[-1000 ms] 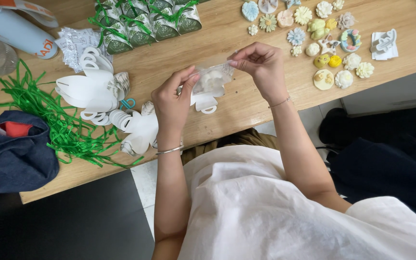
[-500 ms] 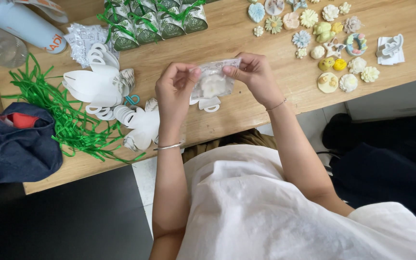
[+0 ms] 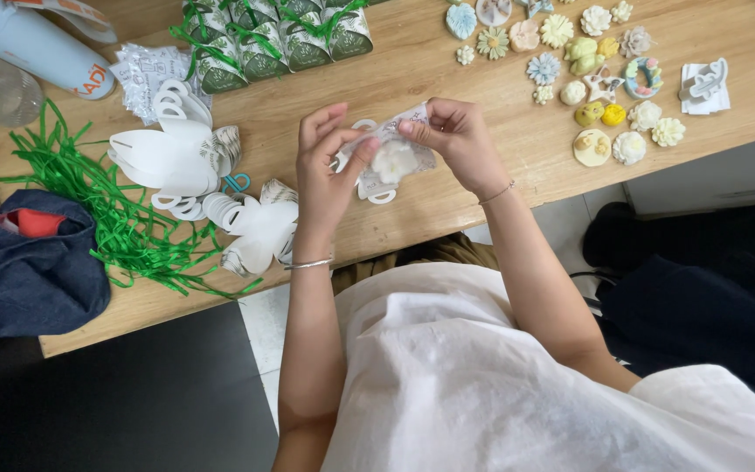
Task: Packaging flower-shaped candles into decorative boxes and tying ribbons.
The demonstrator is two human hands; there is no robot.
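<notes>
Both hands hold a small clear plastic bag (image 3: 397, 156) with a white flower-shaped piece inside, just above the wooden table (image 3: 447, 188). My left hand (image 3: 325, 170) pinches the bag's left side with thumb and fingers. My right hand (image 3: 452, 140) pinches its upper right edge. Under the bag lies a flat white paper box cutout (image 3: 377, 194) with looped tabs.
Flat white box cutouts (image 3: 176, 157) and green ribbon strands (image 3: 107, 218) lie at the left, by a dark blue cloth bag (image 3: 28, 271). Assembled green-ribboned boxes (image 3: 264, 39) stand at the back. Several pastel flower-shaped pieces (image 3: 587, 61) lie at the right, bottles (image 3: 10, 61) at far left.
The bag has tilted and dropped slightly towards me. My left hand's fingers have shifted over the bag's left side; my right hand keeps its pinch on the top edge.
</notes>
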